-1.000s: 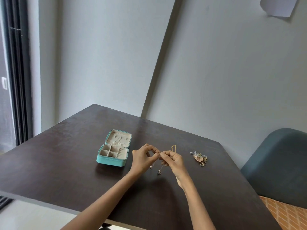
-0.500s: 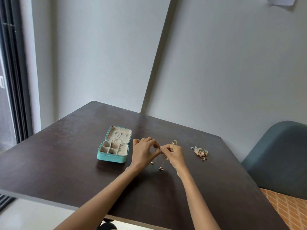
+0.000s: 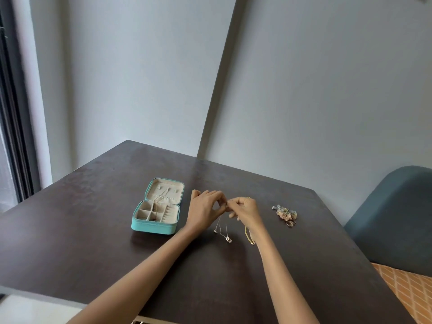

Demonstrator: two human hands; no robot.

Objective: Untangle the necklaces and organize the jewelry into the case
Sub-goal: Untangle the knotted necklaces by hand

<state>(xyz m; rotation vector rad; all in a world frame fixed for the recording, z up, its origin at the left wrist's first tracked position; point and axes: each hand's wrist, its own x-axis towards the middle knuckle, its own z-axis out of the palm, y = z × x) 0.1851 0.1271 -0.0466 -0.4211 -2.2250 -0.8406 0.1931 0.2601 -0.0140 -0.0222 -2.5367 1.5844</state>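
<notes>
Head view. Both hands meet above the worktop [image 3: 93, 218], just right of the case [image 3: 140, 226]. Left hand [image 3: 203, 212]: grip closed to a thumb-and-forefinger pinch on the silver chain [image 3: 221, 228]. Right hand [image 3: 245, 210]: same kind of pinch, fingertips almost touching the left's. The exact strand each one holds is too fine to tell. Judgement: the close pinches put the knot between the fingertips, so the loose ends hang free and show which strand crosses which.

The silver chain drops from the pinch; its pendants [image 3: 228, 239] sit at or just above the worktop. The gold chain [image 3: 249, 235] trails beside the right wrist. The case lies open, lid flat behind the tray, with one chain already draped inside. A heap of rings and earrings [image 3: 286, 213] waits right of the hands, apart from them.

Versus half a second ago: hands stay at the same spot; the gold chain now shows near the right wrist, where earlier a loop peeked above the right hand. Case and heap unmoved.
</notes>
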